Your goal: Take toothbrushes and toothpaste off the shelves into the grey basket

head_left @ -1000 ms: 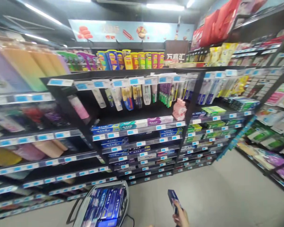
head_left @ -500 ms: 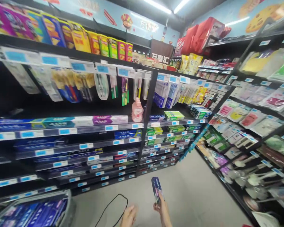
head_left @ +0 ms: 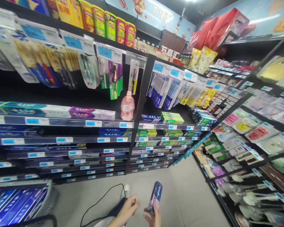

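Note:
A dark blue toothpaste box [head_left: 156,192] with a pinkish patch stands upright, tilted slightly, in my right hand [head_left: 152,217]. The thumb lies across its lower end and the fingers support it from behind. Just to the left, apart from the box, is my left hand [head_left: 130,205], its fingers curled in with nothing visible in them. Both hands are low in the picture, above the grey floor, well short of the shelves. At the lower left a grey basket [head_left: 49,192] holds several blue toothpaste boxes [head_left: 19,205].
Ahead stands a black shelf unit [head_left: 134,138] with toothpaste boxes, hanging toothbrushes [head_left: 115,80] and a pink mouthwash bottle [head_left: 127,107]. Packaged utensils [head_left: 253,189] fill the rack on the right. A black cable [head_left: 101,199] crosses the floor near my foot [head_left: 125,190].
The view has come closer to the shelves and shifted. The toothpaste box in my right hand has tipped to lean right. My left hand reaches further into view, its fingers still curled.

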Demonstrator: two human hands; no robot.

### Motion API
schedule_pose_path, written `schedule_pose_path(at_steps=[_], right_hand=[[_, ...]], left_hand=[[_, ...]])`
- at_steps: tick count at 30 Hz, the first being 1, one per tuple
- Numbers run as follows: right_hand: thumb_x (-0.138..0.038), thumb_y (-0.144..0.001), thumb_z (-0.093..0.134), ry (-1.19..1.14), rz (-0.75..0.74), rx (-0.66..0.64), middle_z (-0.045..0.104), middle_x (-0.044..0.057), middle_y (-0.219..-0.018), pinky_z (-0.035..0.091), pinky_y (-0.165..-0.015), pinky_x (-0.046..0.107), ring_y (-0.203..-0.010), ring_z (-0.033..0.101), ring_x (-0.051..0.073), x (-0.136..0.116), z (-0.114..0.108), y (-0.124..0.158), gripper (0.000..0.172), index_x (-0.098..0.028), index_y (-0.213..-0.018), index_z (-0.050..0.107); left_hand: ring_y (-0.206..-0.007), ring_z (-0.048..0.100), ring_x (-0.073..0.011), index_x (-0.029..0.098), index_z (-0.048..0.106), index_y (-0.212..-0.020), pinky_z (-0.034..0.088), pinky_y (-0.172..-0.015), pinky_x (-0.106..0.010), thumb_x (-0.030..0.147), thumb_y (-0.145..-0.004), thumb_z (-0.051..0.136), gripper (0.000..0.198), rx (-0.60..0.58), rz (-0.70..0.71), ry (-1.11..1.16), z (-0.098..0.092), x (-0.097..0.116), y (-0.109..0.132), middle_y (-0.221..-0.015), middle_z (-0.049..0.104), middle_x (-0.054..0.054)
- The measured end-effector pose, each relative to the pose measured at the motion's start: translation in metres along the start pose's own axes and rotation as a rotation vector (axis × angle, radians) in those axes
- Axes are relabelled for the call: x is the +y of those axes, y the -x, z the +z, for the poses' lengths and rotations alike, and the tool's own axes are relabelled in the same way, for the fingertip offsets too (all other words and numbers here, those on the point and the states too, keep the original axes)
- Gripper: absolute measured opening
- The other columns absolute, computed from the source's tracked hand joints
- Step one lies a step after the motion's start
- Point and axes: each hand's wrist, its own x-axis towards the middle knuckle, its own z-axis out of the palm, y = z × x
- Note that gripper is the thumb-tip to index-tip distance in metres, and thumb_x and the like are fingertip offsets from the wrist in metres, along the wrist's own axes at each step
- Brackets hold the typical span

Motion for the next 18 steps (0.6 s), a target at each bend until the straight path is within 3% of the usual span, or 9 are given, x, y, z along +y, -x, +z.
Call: schedule_pose_path(at_steps=[4,8,11,15,18], right_hand=[[-0.074,-0.042,0.080,0.062,0.037,-0.024,0.072,0.002,-0.073,0.050,-0.057,0.028,-0.067,0.071,0.022,-0.014,0.017,-0.009,0.070,-0.023,-0.085,0.059],[-0.075,-0.049,0.079,0.091,-0.080,-0.122,0.073,0.006,-0.083,0.048,-0.053,0.029,-0.063,0.066,0.021,-0.067,0.050,-0.029,0.071,-0.023,-0.093,0.058],[-0.073,-0.063,0.074,0.225,-0.300,-0.173,0.073,0.010,-0.094,0.052,-0.060,0.031,-0.073,0.067,0.023,-0.132,0.077,-0.047,0.070,-0.020,-0.106,0.058],[-0.055,-0.083,0.067,0.553,-0.697,-0.170,0.066,0.011,-0.123,0.050,-0.096,0.035,-0.114,0.062,0.028,-0.239,0.112,-0.059,0.056,-0.020,-0.125,0.056],[-0.041,-0.089,0.063,0.744,-1.090,-0.222,0.065,0.010,-0.124,0.049,-0.100,0.040,-0.115,0.061,0.028,-0.318,0.141,-0.060,0.040,-0.022,-0.124,0.059]], left_hand=[[-0.053,0.041,-0.0120,0.023,0.037,-0.069,0.034,-0.057,-0.026,0.056,-0.082,0.054,0.039,-0.057,0.195,-0.018,0.001,0.023,-0.032,-0.054,0.041,0.007],[-0.060,0.048,-0.0129,0.022,0.044,-0.076,0.037,-0.061,-0.025,0.034,-0.087,0.052,0.018,-0.022,0.299,-0.099,-0.006,0.079,-0.063,-0.062,0.049,0.005],[-0.070,0.055,-0.0143,0.020,0.053,-0.088,0.044,-0.069,-0.026,0.021,-0.087,0.050,0.004,0.068,0.427,-0.194,-0.013,0.135,-0.085,-0.074,0.059,0.002],[-0.100,0.061,-0.0185,0.020,0.061,-0.106,0.049,-0.093,-0.034,0.014,-0.093,0.046,0.021,0.280,0.813,-0.399,-0.025,0.213,-0.105,-0.103,0.065,-0.006],[-0.121,0.056,-0.0223,0.020,0.060,-0.120,0.046,-0.106,-0.041,0.012,-0.095,0.047,0.029,0.511,1.099,-0.558,-0.037,0.272,-0.113,-0.120,0.065,-0.011]])
